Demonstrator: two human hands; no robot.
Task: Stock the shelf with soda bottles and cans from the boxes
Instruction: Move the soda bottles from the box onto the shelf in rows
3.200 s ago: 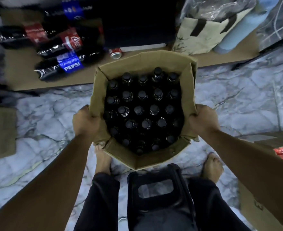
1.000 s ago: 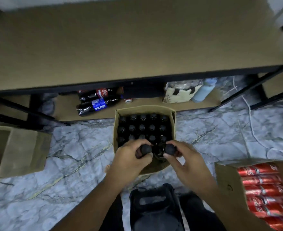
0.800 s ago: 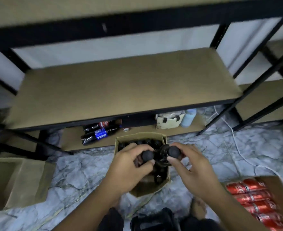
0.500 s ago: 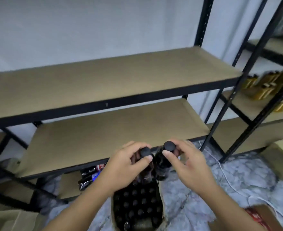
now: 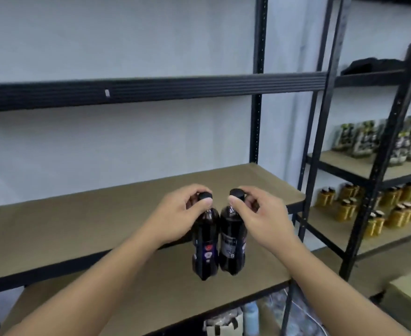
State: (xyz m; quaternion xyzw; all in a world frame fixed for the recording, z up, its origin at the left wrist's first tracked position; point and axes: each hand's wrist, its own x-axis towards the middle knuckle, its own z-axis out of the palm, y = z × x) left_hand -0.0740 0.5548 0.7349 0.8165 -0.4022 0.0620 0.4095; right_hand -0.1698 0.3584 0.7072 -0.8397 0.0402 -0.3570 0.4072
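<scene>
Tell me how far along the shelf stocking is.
Done: no soda yet on the brown board shelf. In hand: left hand pinches one dark plastic soda bottle by its black cap, right hand a second dark bottle likewise, both hanging before the shelf. Left: set both down.

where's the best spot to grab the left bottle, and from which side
At the cap, from above, as the left hand pinches it now. The left bottle hangs upright, the cap is its narrowest part, and the right bottle hangs close beside its body, leaving little room for a side grip.
</scene>
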